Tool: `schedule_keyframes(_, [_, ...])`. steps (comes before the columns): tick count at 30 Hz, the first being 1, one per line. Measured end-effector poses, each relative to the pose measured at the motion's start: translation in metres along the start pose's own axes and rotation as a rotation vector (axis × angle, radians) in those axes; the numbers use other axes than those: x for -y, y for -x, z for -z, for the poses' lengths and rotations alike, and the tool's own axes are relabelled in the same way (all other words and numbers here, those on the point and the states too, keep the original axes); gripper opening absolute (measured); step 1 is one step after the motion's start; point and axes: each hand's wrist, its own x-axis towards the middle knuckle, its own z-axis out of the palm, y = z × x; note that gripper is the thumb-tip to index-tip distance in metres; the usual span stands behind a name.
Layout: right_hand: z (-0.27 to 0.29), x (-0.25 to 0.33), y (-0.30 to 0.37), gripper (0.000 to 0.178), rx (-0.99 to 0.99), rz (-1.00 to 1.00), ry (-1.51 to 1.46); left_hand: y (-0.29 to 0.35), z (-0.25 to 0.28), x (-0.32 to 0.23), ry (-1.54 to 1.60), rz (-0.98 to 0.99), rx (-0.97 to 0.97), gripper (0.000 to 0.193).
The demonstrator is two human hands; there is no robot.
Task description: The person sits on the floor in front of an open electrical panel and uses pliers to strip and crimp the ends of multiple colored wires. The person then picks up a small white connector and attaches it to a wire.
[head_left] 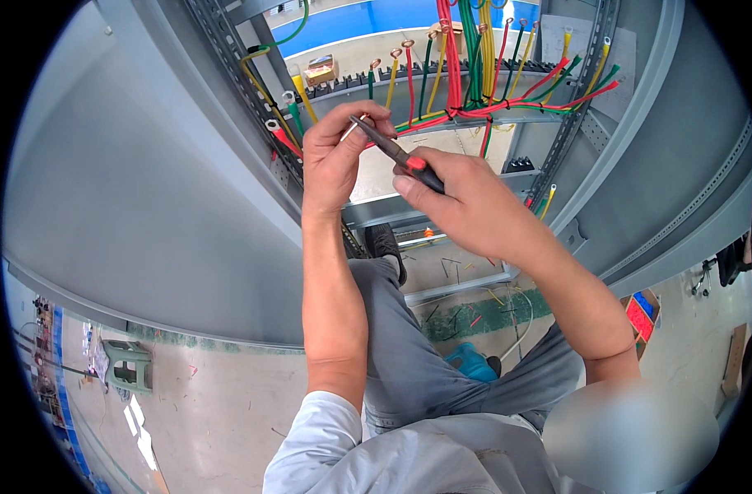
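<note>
My right hand (458, 193) is closed around long-nose pliers (390, 150) with a black and red grip. Their dark jaws point up and left into my left hand (335, 152). Thumb and fingers of that hand pinch a small pale, copper-tinged piece (356, 126) beside the pliers' tip; its kind is too small to tell. Just beyond my hands runs a tied harness of red, green and yellow cables (454, 115), fixed along a crossbar of a grey metal cabinet. Several cable ends stand up with copper ring lugs (407, 44).
Grey cabinet panels rise at left (145, 189) and right (680, 165). Lugged cables (287, 140) hang by the left perforated upright. My shoe (384, 247) is by the lower frame. Wire scraps lie on the floor near a blue tool (472, 362). A green stool (129, 366) stands lower left.
</note>
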Motion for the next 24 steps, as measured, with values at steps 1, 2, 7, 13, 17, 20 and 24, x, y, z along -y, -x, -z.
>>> schedule_keyframes(1, [-0.002,-0.002,0.000,0.031,0.024,-0.017,-0.061,0.000,0.000,0.001,0.007,-0.002,-0.003,0.033])
schedule_keyframes(2, [-0.005,-0.004,-0.001,0.031,0.051,-0.033,-0.123,0.000,0.001,0.001,0.012,-0.002,-0.009,0.033])
schedule_keyframes(7, [-0.010,-0.005,-0.003,0.031,0.290,-0.215,-0.578,0.000,-0.003,0.001,0.045,-0.029,-0.030,0.030])
schedule_keyframes(13, [-0.017,-0.019,-0.012,0.029,0.809,-0.356,-1.225,0.006,0.002,0.008,0.148,-0.158,0.021,0.034])
schedule_keyframes(17, [-0.014,-0.041,-0.024,0.031,0.811,-0.263,-1.190,-0.002,-0.002,0.007,0.116,-0.101,0.004,0.031])
schedule_keyframes(20, [0.000,-0.017,-0.009,0.039,0.467,-0.245,-0.685,0.001,0.000,0.006,0.083,-0.080,-0.071,0.029])
schedule_keyframes(24, [0.014,-0.014,0.011,0.042,0.183,-0.131,-0.049,-0.004,0.000,0.007,0.141,-0.082,-0.065,0.028])
